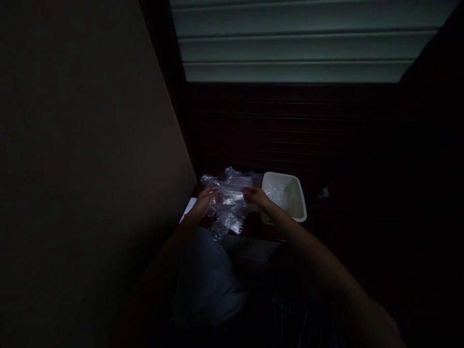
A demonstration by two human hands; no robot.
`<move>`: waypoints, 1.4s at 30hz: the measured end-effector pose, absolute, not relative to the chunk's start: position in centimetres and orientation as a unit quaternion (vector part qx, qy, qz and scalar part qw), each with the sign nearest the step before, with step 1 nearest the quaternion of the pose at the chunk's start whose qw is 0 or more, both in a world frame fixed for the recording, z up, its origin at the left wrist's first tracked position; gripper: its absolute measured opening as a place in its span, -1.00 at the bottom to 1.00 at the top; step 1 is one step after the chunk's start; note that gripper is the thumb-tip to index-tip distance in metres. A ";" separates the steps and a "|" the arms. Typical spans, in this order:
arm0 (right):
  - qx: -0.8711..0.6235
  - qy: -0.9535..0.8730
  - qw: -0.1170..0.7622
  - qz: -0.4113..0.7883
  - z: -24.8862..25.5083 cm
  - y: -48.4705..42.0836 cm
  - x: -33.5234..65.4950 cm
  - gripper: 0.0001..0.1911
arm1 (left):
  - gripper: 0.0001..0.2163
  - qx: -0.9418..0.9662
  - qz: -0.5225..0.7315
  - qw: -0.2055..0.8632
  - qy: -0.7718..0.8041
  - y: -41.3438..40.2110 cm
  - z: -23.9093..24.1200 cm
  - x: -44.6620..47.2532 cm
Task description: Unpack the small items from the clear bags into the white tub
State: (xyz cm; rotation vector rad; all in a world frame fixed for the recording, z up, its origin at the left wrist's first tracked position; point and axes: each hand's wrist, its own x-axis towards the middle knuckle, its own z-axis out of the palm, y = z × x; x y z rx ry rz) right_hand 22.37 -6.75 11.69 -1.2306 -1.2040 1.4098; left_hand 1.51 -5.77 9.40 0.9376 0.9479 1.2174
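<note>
A clear plastic bag [232, 189] is stretched flat between my two hands, above a small dark table. My left hand [206, 200] pinches its left edge, and the fingers of my right hand [255, 197] are closed on its right edge. Beneath and around it lie more crumpled clear plastic bags [226, 223], some hanging over the table's front edge. Close by my right hand stands a cream plastic basin [300, 208] with clear plastic [279, 195] inside. The dim light hides the finer details of the bag.
A white paper [188, 209] lies at the table's left side, beside the wall [90, 145]. Behind the table rises a dark slatted panel [271, 116] with pale slats above. My knee in grey cloth [208, 280] is just in front.
</note>
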 end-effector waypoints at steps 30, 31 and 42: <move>-0.491 -0.603 0.432 0.457 11.9 -6.3 23.6 -0.72 | -0.67 0.430 0.444 0.715 0.326 -6.2 10.5 -0.3; -0.487 -0.614 0.434 0.444 12.0 -6.4 23.5 -0.75 | -0.66 0.434 0.446 0.705 0.341 -6.3 10.5 -0.1; -0.469 -0.641 0.465 0.391 11.0 -5.6 23.6 -0.66 | -0.54 0.571 0.436 0.559 0.414 -5.7 8.2 0.2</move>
